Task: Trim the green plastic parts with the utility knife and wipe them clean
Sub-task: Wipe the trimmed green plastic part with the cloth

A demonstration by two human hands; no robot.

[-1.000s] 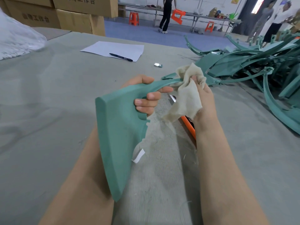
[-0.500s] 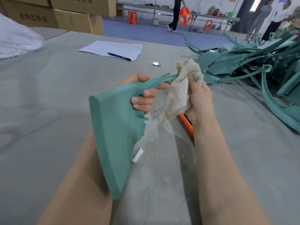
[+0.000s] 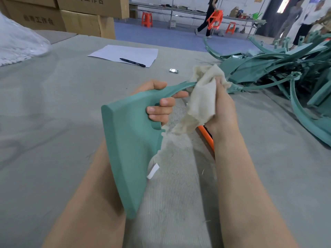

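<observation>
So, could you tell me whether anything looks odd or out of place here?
A white strip dangles by the green part's lower inner edge; whether it belongs to the part or the frayed cloth, I cannot tell. The knife lies half hidden behind the right hand.

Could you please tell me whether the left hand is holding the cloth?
No: the right hand grips the cloth, while the left hand holds the green part.

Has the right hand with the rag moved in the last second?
Yes, slightly: measured against the silver wrapper on the table, the right hand has carried the rag farther from the person, up the thin arm of the green part.
</observation>
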